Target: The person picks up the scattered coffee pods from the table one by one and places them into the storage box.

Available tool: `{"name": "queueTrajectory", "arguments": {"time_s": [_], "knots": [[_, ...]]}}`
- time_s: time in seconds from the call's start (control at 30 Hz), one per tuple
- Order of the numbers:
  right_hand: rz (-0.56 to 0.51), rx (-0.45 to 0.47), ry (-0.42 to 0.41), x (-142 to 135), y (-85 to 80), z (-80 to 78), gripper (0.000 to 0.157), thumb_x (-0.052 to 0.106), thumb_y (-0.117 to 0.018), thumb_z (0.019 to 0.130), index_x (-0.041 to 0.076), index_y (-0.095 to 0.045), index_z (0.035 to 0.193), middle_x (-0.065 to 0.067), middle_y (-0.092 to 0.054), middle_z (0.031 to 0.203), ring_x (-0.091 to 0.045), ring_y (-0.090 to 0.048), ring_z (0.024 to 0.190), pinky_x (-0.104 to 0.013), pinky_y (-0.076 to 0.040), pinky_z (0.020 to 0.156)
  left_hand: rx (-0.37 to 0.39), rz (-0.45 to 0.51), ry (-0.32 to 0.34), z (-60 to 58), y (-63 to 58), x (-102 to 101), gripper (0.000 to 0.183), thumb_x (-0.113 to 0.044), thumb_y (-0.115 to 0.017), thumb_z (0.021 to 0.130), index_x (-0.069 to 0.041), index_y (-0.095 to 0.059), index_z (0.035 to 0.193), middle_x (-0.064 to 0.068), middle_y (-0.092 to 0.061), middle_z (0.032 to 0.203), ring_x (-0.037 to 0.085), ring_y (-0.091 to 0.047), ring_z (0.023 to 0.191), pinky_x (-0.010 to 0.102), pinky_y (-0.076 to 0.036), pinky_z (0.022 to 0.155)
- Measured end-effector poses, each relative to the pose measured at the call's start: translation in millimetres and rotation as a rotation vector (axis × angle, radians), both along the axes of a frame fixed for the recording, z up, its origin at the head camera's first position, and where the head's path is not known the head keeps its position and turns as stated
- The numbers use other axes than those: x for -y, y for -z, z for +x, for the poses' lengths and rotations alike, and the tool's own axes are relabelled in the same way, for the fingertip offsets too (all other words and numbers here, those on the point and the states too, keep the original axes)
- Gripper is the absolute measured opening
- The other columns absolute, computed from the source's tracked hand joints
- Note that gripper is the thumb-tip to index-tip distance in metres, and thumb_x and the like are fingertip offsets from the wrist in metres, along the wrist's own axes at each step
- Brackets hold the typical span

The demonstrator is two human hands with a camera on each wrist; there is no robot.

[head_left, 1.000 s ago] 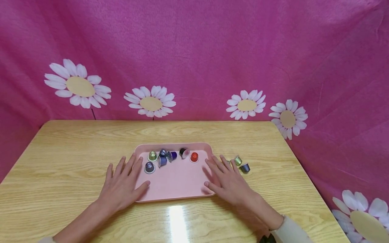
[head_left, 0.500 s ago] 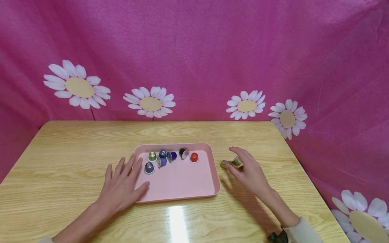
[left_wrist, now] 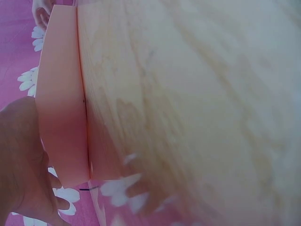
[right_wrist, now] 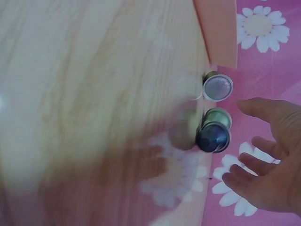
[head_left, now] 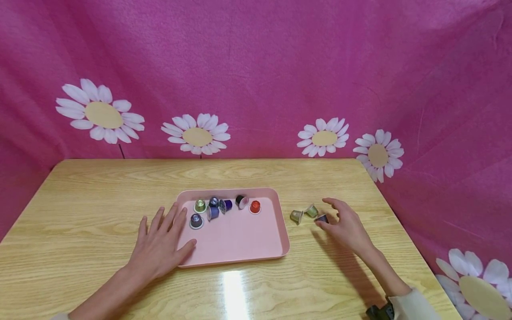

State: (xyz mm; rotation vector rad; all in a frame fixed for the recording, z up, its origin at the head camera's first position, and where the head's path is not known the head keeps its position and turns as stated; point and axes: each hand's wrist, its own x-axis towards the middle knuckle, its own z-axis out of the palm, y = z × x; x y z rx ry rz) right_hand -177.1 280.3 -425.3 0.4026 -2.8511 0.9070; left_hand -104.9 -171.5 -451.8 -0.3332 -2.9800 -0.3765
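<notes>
My left hand point(head_left: 160, 244) lies with spread fingers over the left rim of a pink tray point(head_left: 240, 244). Along the tray's far side are several coffee capsules: a green one point(head_left: 200, 205), a red one point(head_left: 255, 206), a black one point(head_left: 241, 201), and blue and purple ones such as the grey-blue capsule point(head_left: 196, 220). On the table right of the tray lie three more: a gold capsule point(head_left: 296, 216), a light green capsule point(head_left: 311, 210) and a dark blue capsule point(right_wrist: 212, 137). My right hand point(head_left: 349, 226) hovers beside the dark blue one, thumb and fingers apart, holding nothing.
The wooden table point(head_left: 120, 186) reaches back to a magenta cloth point(head_left: 260, 80) printed with white daisies. More of that cloth hangs along the right side. A black strap point(head_left: 380, 312) shows at the right wrist.
My right hand has left the tray's right side and moved right, past the gold and green capsules, to the dark blue one. The left hand stays on the tray rim.
</notes>
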Motion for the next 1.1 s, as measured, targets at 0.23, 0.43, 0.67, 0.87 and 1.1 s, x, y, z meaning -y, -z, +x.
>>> {"name": "queueTrajectory", "arguments": {"time_s": [0.23,0.43,0.67,0.87,1.1], "knots": [[-0.064,0.114,0.001,-9.7,9.6,-3.3,0.053,0.006,-0.078,0.086,-0.006,-0.054,0.131,-0.03,-0.059,0.125,-0.043,-0.064,0.107,-0.051,-0.054,0.086,-0.016,0.005,0.002,0.0,1.0,0.9,0.079,-0.055,-0.057,0.093,-0.006,-0.038,0.153,0.018,-0.026,0.16,0.049,-0.024,0.141,0.075,-0.014,0.105],[-0.066,0.102,-0.004,-10.0,13.8,-4.8,0.039,0.001,-0.078,0.084,-0.004,-0.06,0.119,-0.022,-0.065,0.112,-0.036,-0.068,0.096,-0.048,-0.056,0.082,-0.016,0.015,0.006,-1.5,3.6,1.6,0.079,-0.053,-0.059,0.092,-0.005,-0.039,0.152,0.019,-0.026,0.16,0.049,-0.023,0.141,0.075,-0.013,0.105],[-0.034,0.094,0.007,-7.2,16.2,-5.0,0.026,0.0,-0.078,0.083,0.001,-0.066,0.106,-0.011,-0.07,0.097,-0.029,-0.069,0.088,-0.043,-0.056,0.076,-0.004,0.013,0.002,-1.8,3.1,1.7,0.079,-0.054,-0.058,0.093,-0.005,-0.038,0.153,0.019,-0.026,0.16,0.049,-0.022,0.141,0.075,-0.012,0.105],[-0.027,0.116,-0.005,-6.8,17.6,-3.9,0.024,0.0,-0.078,0.083,0.003,-0.067,0.103,-0.005,-0.07,0.09,-0.021,-0.067,0.083,-0.033,-0.055,0.072,-0.006,0.001,0.004,-1.2,1.1,1.5,0.08,-0.055,-0.057,0.093,-0.006,-0.038,0.153,0.018,-0.025,0.161,0.049,-0.023,0.141,0.074,-0.013,0.106],[-0.02,0.105,0.005,-5.9,15.6,-2.5,0.024,0.0,-0.079,0.082,0.004,-0.067,0.103,-0.004,-0.07,0.089,-0.02,-0.067,0.084,-0.034,-0.055,0.072,0.004,0.0,0.004,-1.1,-0.2,1.4,0.08,-0.056,-0.057,0.093,-0.007,-0.037,0.154,0.018,-0.025,0.161,0.048,-0.022,0.141,0.074,-0.013,0.106]]}}
